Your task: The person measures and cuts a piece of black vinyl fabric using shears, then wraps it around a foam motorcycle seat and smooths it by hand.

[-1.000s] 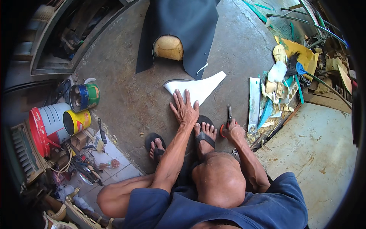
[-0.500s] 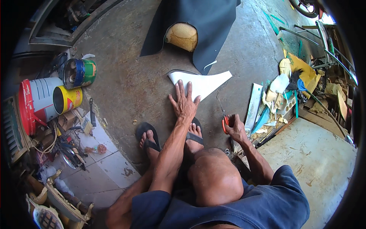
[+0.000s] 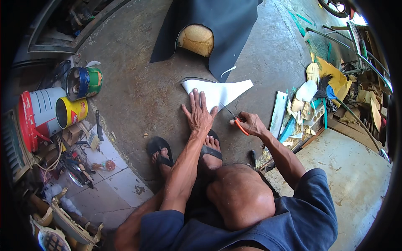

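My left hand [image 3: 199, 115] lies with fingers spread on a white piece of sheet material [image 3: 230, 89] on the floor, pressing its near left part. The piece is roughly triangular, with a dark edge along its far left side. In my right hand [image 3: 253, 124] is a pair of scissors [image 3: 241, 127] with orange handles. Their blades point up and left, and the tips reach the piece's near right edge, beside my left fingers. Beyond the piece, a large black sheet [image 3: 228, 31] drapes around a block of tan foam [image 3: 196, 40].
Tipped cans and a white bucket with a red rim [image 3: 28, 121] lie at the left, near hand tools [image 3: 77, 167] on tiles. At the right are foam scraps [image 3: 307, 94], a metal strip [image 3: 278, 113] and a pale board [image 3: 335, 175]. My sandalled feet are close to the white piece.
My right hand has brought the scissors up and left, from beside the metal strip to the white piece's edge. My left hand stays on the piece; the whole view has shifted slightly.
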Available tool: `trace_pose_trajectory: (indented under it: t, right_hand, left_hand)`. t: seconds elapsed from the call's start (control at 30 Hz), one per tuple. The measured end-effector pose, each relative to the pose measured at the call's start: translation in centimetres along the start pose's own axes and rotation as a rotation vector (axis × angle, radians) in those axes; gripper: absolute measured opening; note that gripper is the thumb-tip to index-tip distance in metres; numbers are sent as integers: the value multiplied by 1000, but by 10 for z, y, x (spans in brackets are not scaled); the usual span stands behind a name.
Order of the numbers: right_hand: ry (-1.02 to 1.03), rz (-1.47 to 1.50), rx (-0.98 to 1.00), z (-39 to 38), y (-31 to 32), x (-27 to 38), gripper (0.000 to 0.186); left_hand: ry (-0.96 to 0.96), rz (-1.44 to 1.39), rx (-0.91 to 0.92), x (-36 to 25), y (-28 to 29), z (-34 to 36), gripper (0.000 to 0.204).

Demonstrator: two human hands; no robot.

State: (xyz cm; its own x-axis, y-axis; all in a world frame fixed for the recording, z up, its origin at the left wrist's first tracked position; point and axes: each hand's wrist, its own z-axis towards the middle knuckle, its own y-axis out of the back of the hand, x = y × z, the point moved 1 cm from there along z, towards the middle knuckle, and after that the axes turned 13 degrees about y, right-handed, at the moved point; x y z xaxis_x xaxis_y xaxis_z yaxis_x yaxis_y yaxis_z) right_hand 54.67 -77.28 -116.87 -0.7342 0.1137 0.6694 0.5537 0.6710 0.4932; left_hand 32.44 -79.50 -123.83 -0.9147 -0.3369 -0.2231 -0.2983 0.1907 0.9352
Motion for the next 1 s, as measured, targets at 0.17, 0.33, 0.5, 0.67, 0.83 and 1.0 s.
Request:
trace_pose_trajectory:
  t: [0.17,0.33,0.5,0.67,0.83,1.0]
  right_hand:
    - [8,5,-1,4,-7,2,68]
    - [34,-2,-21,1,-14,0,64]
    - [65,-60,-47,4,-11,13,61]
    - [119,-117,-61,13,-11,8,60]
    - [125,-195,-119,12,-13,11,58]
    - [249,-228,-220,22,-18,18,55]
  left_hand:
    - [1,10,28,2,1,0,83]
    - [1,4,41,-1,3,-1,82]
    - [-4,1,1,2,0,-1,83]
    - [-2,23,11,3,0,-1,86]
    - [-2,18,16,-1,2,1,83]
    - [0,-5,5,4,1,2,87]
